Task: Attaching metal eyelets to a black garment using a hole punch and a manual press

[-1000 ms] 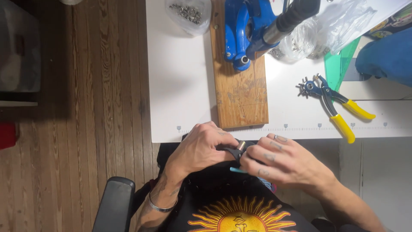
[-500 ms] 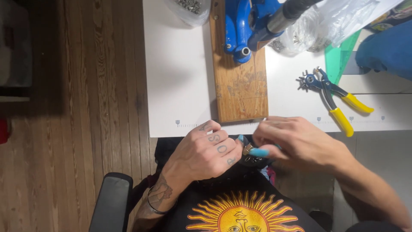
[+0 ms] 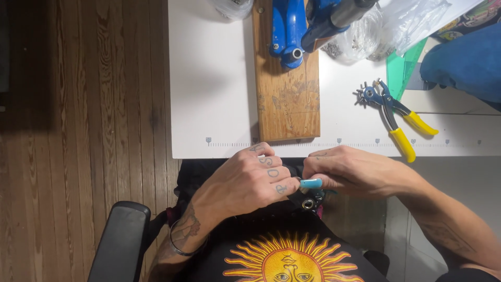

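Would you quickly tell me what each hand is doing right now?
Left hand: closed, gripping the dark strap with a metal eyelet.
Right hand: closed, pinching a small light-blue tool.

Left hand [image 3: 245, 183] curled, knuckles up, fingertips meeting those of the right hand [image 3: 355, 169], which is pinched closed just beside it; both forearms angle inward.

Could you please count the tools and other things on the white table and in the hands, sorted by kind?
Punch pliers with yellow handles: 1
Blue press tool on the wooden board: 1
Wooden board: 1
Clear plastic bags: about 2, partly cut off
Light blue piece between the left hand and right hand: 1
Dark strap with a metal eyelet: 1
Total: about 7
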